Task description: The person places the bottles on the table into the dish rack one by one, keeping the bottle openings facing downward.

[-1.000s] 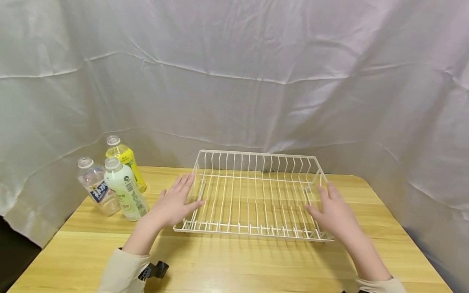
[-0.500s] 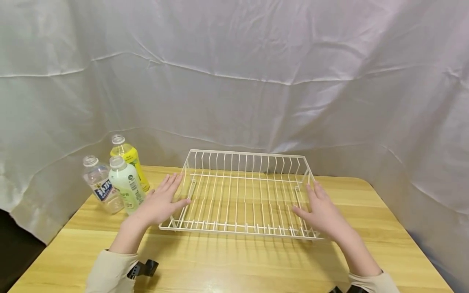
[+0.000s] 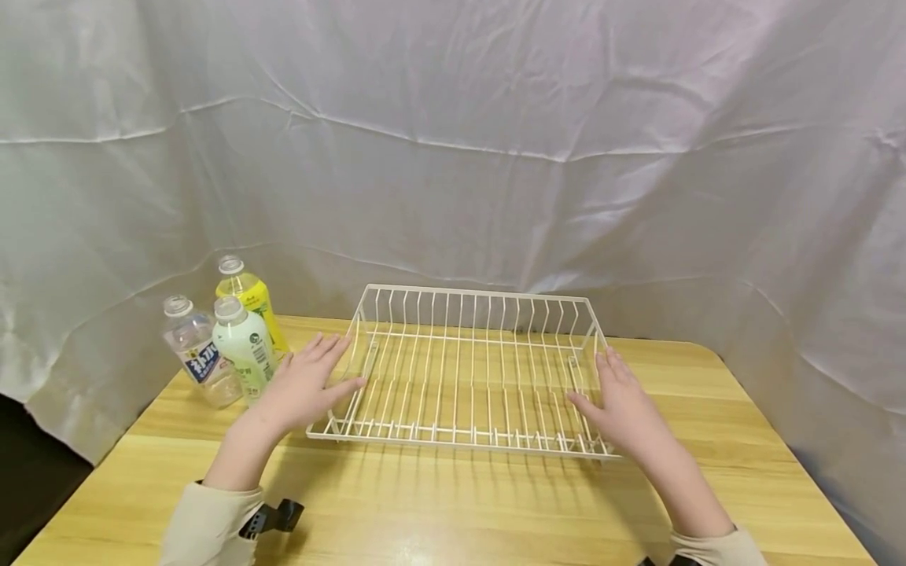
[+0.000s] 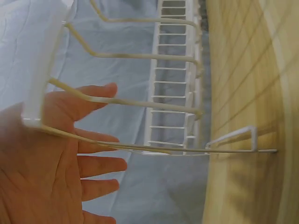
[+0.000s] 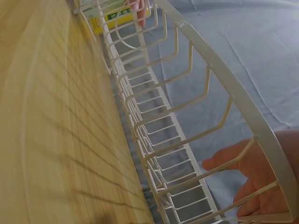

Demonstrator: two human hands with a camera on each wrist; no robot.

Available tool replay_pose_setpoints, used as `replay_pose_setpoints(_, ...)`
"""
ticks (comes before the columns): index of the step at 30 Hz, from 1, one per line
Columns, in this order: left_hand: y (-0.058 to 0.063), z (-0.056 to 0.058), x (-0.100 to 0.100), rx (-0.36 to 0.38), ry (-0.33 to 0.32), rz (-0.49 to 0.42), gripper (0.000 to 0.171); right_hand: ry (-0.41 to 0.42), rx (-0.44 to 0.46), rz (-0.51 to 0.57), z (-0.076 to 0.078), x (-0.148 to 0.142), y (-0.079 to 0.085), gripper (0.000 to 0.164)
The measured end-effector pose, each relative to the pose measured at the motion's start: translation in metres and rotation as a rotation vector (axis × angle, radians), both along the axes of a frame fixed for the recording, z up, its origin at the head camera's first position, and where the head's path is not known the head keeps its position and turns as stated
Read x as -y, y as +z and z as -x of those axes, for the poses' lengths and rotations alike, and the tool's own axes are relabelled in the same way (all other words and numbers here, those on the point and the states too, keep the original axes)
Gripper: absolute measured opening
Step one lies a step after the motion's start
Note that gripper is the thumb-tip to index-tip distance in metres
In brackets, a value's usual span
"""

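Note:
A white wire dish rack (image 3: 460, 446) stands on the wooden table, its long side facing me. My left hand (image 3: 300, 393) lies along the rack's left end, fingers straight and thumb reaching over the edge. At the opposite end, my right hand (image 3: 626, 413) rests the same way, its thumb over the right side. In the left wrist view the palm of the left hand (image 4: 51, 163) is against the rack's corner, fingers extended past the wires. The right wrist view has the right hand (image 5: 261, 182) partly behind the rack's wires.
Left of the rack stand three capless bottles: a pale green one (image 3: 243, 346), a clear one (image 3: 201, 358) with a blue label, and one with a yellow label (image 3: 255, 297). The left hand is close to the green bottle. A grey cloth (image 3: 453, 181) hangs behind the table (image 3: 425, 511).
Both hands have shifted the rack left, toward the bottles, mostly between the first two frames. Since half a second ago, hands and rack have hardly moved. The view has turned slightly left.

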State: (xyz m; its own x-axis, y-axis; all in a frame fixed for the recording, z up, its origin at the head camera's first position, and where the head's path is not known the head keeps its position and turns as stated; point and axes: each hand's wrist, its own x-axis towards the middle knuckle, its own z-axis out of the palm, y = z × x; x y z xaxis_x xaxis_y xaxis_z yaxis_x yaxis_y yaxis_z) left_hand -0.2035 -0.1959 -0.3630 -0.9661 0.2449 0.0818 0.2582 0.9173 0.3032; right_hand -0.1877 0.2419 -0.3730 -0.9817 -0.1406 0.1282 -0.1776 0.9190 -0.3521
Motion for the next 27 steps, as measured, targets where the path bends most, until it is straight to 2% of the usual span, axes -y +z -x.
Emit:
replay_pose_setpoints(6, 0.018, -0.011, 0.011, -0.111, -0.018, 0.018, 0.071, -0.001, -0.037, -0.053, 0.000, 0.002, 0.000, 0.086)
replay_pose_setpoints(12, 0.042, -0.025, 0.033, -0.220, 0.010, -0.063, 0.062, -0.013, -0.048, -0.091, -0.002, 0.004, 0.001, 0.084)
replay_pose_setpoints(17, 0.055, -0.035, 0.057, -0.352, 0.124, -0.102, 0.051, -0.018, -0.054, -0.110, -0.003, 0.004, 0.000, 0.083)
replay_pose_setpoints(23, 0.057, -0.039, 0.084, -0.512, 0.264, -0.110, 0.043, -0.021, -0.059, -0.131, -0.004, 0.004, 0.001, 0.083)
replay_pose_setpoints(25, 0.055, -0.038, 0.090, -0.527, 0.301, -0.100, 0.044, -0.023, -0.061, -0.139, -0.004, 0.004, 0.001, 0.082)
replay_pose_setpoints(27, 0.054, -0.038, 0.095, -0.511, 0.332, -0.092, 0.048, -0.024, -0.063, -0.142, -0.005, 0.004, 0.001, 0.081)
